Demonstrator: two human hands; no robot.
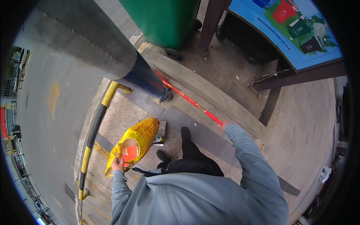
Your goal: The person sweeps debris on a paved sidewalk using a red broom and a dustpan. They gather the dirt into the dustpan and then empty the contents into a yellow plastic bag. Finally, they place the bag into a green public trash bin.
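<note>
Outdoors, the person stands on a paved walkway point(307, 123) beside a grey road point(48, 112), looking down past a grey jacket and dark shoes. Well beyond the fingers of both hands rise a thick grey pole point(86, 41) with a dark blue base, a green wheeled bin point(165, 20) and a blue notice board point(288, 30) on brown posts. A yellow-and-black rail point(95, 123) curves along the kerb just outside the left fingers.

The yellow sack point(137, 142) hangs from the left hand point(118, 164), whose fingers are curled tight on its lower rim; its mouth gapes open toward the camera and something orange-red shows inside. Beyond its far end a small scrap of litter point(160, 135) lies on the ground.

The long red stick point(189, 100) runs from the right hand point(224, 125) away toward the foot of the pole. The hand is closed around the near end, though the sleeve hides how the fingers lie. The far tip is lost in the pole's shadow, so what it touches cannot be told.

To work well here, it seems wise to keep the sack's mouth held wide and low, close to the stick's reach, and to steady the stick with a firm grip, since its length would magnify any wobble.
</note>
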